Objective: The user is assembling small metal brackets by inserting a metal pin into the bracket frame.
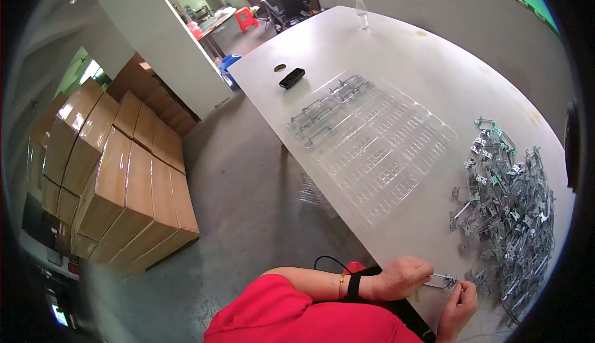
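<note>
Since the metal piece (pixel 441 280) is small and thin, we are likely using both hands to keep it steady. Our left hand (pixel 403 277) is pinching one end with curled fingers, and our right hand (pixel 460 301) is pinching the other end between finger and thumb. We are holding it over the smooth, pale table (pixel 427 237), close to the near edge, and it is looking like a shiny bent loop with a little bracket. Just past our right hand, a big heap of metal parts (pixel 514 219) is lying, all hard, hooked and tangled. It is probably sitting there so we are not reaching far. Farther off, we are seeing a clear plastic tray (pixel 387 182) lying flat, thin and bumpy, with many narrow slots. Rows of parts (pixel 338 100) are resting at its far end; the slots are likely keeping them from knocking together. Beyond it, a black box (pixel 292 78) is lying near a small brown ring (pixel 280 68). At the far end, a clear bottle (pixel 362 14) is standing upright.
</note>
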Motion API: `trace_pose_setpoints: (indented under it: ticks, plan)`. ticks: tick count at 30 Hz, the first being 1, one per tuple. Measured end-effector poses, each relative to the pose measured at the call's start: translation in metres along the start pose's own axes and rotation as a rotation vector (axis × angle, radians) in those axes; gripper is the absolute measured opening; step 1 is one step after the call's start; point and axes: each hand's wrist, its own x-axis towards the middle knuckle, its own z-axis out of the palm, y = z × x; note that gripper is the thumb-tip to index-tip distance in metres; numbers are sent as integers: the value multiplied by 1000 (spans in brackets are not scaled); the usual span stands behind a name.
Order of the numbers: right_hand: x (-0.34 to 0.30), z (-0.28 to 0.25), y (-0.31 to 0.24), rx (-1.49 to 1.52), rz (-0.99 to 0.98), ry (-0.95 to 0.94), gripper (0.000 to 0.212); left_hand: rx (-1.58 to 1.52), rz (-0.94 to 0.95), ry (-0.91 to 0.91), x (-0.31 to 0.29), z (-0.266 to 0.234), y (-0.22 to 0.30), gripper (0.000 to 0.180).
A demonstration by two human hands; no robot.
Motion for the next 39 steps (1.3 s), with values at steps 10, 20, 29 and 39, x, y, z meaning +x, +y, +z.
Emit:
trace_pose_setpoints:
  ticks: [10,20,29,39]
  plan:
    - [8,-11,-16,-84,-39,-64,18,4,-6,-6,-2,4,-1,19]
    - [7,-9,-13,-188,-91,-59,19,5,-11,-7,-1,1,-1,19]
    - [10,-14,-13,-206,-166,-65,19,-18,-24,-15,-2,8,-6,19]
    - [12,-18,-3,-230,-135,-121,22,-22,-32,1,-8,32,-24,18]
